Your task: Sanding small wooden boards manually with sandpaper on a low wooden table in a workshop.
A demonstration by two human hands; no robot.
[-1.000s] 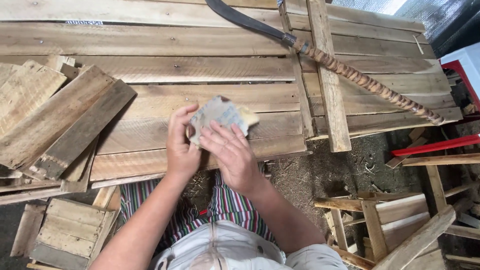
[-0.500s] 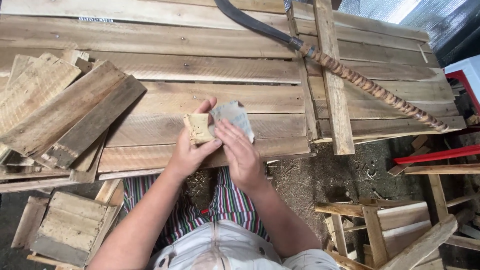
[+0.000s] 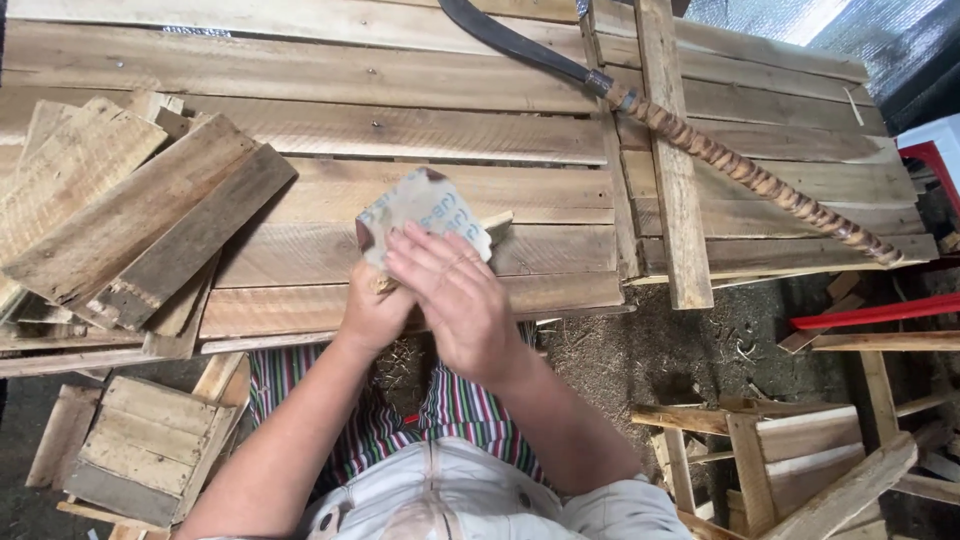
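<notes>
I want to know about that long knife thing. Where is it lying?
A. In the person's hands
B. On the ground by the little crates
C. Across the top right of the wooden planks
C: the long curved blade with a wrapped handle lies slanted across the planks at the upper right, away from both hands, which hold a sheet of sandpaper.

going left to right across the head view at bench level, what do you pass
Pile of loose boards → left hand → sheet of sandpaper → right hand → upright wooden slat → wrapped handle of the long blade → red bar.
</notes>
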